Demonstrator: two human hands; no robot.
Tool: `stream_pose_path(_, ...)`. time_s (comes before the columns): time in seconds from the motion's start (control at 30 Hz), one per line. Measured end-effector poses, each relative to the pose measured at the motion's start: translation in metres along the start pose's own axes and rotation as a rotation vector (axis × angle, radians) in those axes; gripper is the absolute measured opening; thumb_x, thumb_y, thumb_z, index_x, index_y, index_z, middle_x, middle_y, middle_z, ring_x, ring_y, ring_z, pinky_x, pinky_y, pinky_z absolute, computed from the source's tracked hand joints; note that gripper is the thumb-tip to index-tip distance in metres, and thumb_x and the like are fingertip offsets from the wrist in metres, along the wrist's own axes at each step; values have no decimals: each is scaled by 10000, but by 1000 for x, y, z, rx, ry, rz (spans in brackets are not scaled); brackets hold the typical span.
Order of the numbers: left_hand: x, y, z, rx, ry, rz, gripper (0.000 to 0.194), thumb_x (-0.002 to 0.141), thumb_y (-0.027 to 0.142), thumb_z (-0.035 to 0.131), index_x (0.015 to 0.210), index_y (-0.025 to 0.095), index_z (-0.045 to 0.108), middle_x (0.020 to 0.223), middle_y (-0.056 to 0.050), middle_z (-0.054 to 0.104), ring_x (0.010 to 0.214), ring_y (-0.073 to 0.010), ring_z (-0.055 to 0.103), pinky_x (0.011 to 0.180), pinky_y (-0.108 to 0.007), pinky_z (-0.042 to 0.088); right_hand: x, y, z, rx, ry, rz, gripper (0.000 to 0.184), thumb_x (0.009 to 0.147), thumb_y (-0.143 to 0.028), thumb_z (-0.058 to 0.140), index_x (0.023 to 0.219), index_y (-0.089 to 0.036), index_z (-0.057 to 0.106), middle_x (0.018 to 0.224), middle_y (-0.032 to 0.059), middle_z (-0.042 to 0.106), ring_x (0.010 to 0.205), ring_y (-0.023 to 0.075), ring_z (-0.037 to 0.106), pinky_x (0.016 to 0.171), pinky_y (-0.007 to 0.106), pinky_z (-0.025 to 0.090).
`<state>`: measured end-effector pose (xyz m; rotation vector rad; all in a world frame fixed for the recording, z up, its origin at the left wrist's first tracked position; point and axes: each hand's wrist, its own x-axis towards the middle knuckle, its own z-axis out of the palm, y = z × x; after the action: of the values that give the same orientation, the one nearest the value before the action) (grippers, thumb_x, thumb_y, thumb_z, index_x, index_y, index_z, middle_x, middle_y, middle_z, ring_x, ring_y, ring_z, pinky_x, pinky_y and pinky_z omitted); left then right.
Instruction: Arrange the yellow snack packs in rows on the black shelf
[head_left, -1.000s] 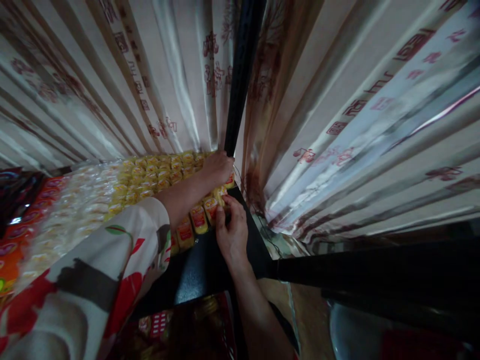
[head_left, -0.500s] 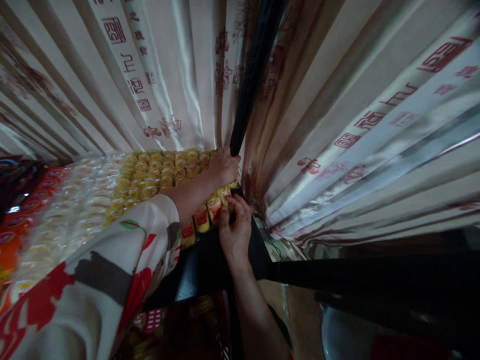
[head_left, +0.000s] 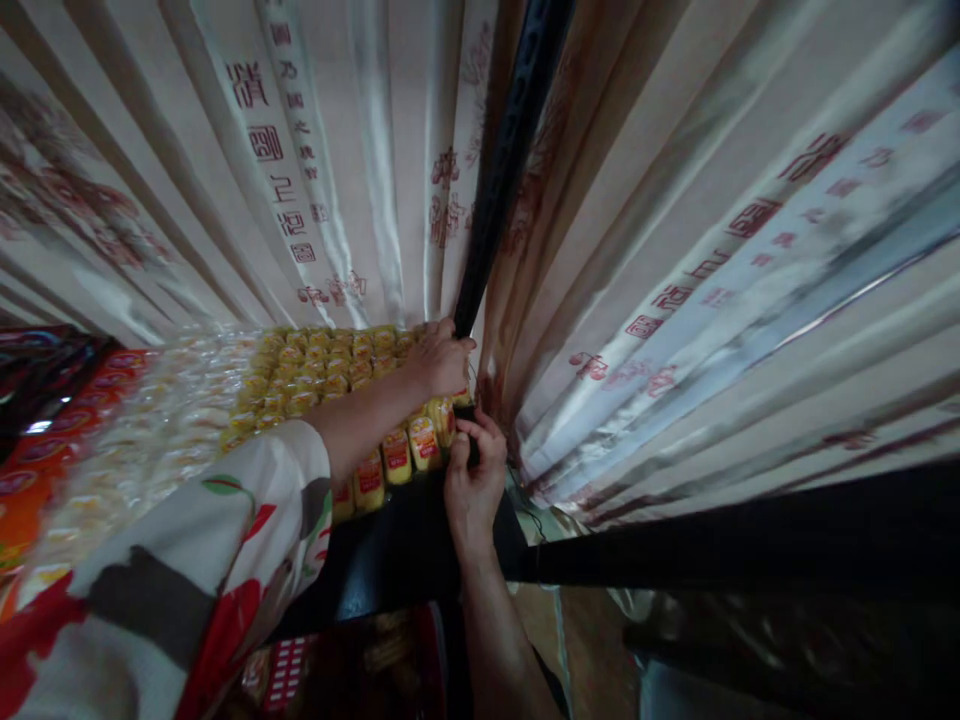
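Rows of small yellow wrapped snack packets (head_left: 300, 375) lie on a black shelf (head_left: 405, 530). Reaching across them, my left hand (head_left: 442, 362) is at the far right corner, at the foot of a black post. Its fingers are curled and partly hidden; what they hold, if anything, does not show. My right hand (head_left: 478, 475) is at the right end of the front row. Thumb and fingers are pinched at the edge of a tilted yellow packet (head_left: 444, 418). More packets with red and orange labels (head_left: 397, 452) stand beside it along the front.
Pleated curtains (head_left: 360, 180) with red print hang behind and on the right, meeting at the black post (head_left: 495, 200). Clear-wrapped pale packets (head_left: 150, 430) and orange packages (head_left: 37, 480) lie to the left. Below the shelf is a red basket (head_left: 289, 670); a black bar (head_left: 712, 535) runs right.
The packet at my right fingertips has come down from a raised position into the end of the front row. My left hand stays near the post. The camera view has shifted a little.
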<state>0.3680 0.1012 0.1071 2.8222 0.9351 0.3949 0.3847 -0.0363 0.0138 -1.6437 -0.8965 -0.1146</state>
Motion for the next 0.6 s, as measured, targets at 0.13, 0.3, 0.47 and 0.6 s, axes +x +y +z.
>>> stream_pose_path(0.13, -34, 21, -31, -193, 179, -94, 340, 804, 165, 480, 1116, 185, 613, 1113, -80, 545, 1070, -174, 514, 966, -287, 415, 1, 2, -4, 27, 53, -46, 219, 866, -292, 442, 960, -180, 605, 1098, 112, 598, 1062, 216, 540, 948, 461, 416)
stream_pose_path(0.3, -164, 54, -57, -553, 157, -112, 277, 894, 217, 361, 1004, 245, 614, 1030, -36, 616, 989, -131, 548, 910, -257, 442, -16, -7, -20, 122, 61, -36, 245, 862, -296, 470, 1050, -168, 562, 1023, 104, 634, 964, 206, 594, 856, 420, 476)
stream_pose_path(0.47, -326, 48, -2, -782, -225, -318, 278, 788, 125, 408, 836, 248, 653, 876, -23, 667, 844, -136, 603, 767, -235, 474, -65, -48, -61, 129, -237, -269, 145, 837, -162, 487, 931, -207, 588, 795, 40, 640, 763, 174, 616, 702, 338, 494)
stream_pose_path(0.6, -392, 20, 50, -756, -357, -607, 283, 805, 198, 410, 869, 259, 679, 934, -20, 690, 882, -171, 629, 808, -277, 481, -144, -76, -66, 150, -775, -439, 164, 820, -125, 470, 775, -237, 581, 653, 0, 632, 626, 158, 611, 585, 292, 491)
